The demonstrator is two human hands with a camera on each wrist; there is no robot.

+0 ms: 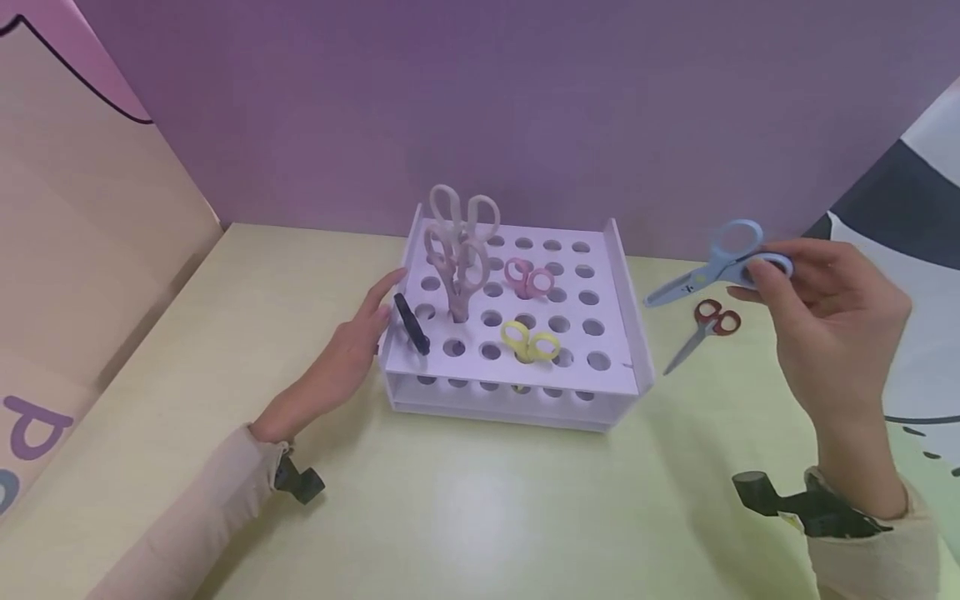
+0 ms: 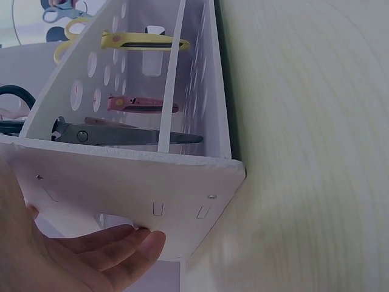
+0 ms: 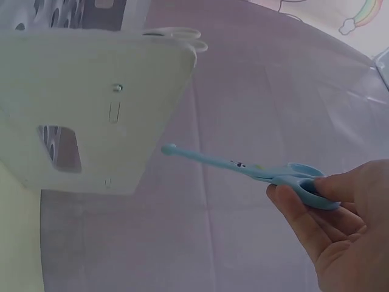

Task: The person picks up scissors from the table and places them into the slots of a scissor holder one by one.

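Note:
My right hand (image 1: 840,321) pinches light blue scissors (image 1: 682,285) by their handle loops, blades pointing left, in the air right of a white rack (image 1: 506,383). In the right wrist view the same blue scissors (image 3: 213,161) point at the rack's side wall (image 3: 91,103). My left hand (image 1: 352,350) rests against the rack's left side, and the left wrist view shows its fingers (image 2: 130,252) by a slot in that panel. Scissors stand in the rack's holes: yellow (image 1: 529,343), small pink (image 1: 528,279), dark-handled (image 1: 412,325), dusty pink (image 1: 459,275) and white (image 1: 465,212).
Red-handled scissors (image 1: 705,333) lie on the pale table (image 1: 480,508), right of the rack and below the blue pair in the head view. A purple backdrop (image 1: 525,108) rises right behind the rack. Several round holes run in rows across its top.

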